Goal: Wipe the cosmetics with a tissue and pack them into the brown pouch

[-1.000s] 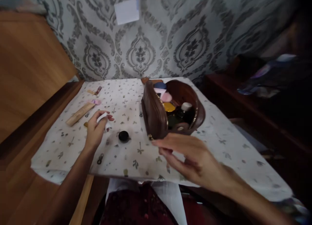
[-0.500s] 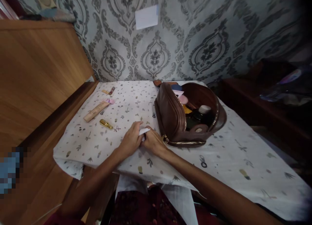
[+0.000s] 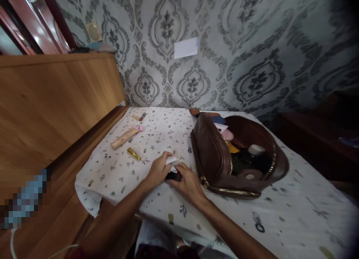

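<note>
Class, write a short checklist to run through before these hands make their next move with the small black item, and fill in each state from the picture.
1. The left hand pinches the white tissue: ok.
2. The right hand has its fingers on the small black item: ok.
3. The small black item is closed: cannot tell.
4. The brown bag lies open beside the hands: ok.
5. The gold tube lies apart from both hands: ok.
</note>
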Demonstrator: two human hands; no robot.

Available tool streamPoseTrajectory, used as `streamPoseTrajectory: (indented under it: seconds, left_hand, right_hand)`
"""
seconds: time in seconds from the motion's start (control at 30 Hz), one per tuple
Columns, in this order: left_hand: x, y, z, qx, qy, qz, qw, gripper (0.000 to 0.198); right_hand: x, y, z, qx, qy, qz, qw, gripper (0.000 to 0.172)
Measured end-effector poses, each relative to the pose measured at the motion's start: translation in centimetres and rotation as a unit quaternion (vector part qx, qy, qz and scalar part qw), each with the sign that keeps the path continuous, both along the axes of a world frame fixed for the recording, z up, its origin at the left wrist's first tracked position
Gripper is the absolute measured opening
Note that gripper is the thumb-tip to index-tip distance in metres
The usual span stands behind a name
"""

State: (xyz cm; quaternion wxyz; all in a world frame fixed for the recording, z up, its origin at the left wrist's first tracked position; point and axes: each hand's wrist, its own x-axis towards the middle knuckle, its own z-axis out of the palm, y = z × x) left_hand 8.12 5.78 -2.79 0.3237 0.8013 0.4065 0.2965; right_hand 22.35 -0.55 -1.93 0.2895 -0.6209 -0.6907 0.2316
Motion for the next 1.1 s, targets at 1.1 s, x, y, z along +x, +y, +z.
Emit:
streamPoseTrajectory:
  seconds: [1.1]
  left_hand:
    - [-10.2,5.2,0.9,0.11,0.243,0.237,0.934,0.032]
  right_hand:
    - [-0.7,1.9,-2.3,0.26,-0.003,0.105,0.96,0.017]
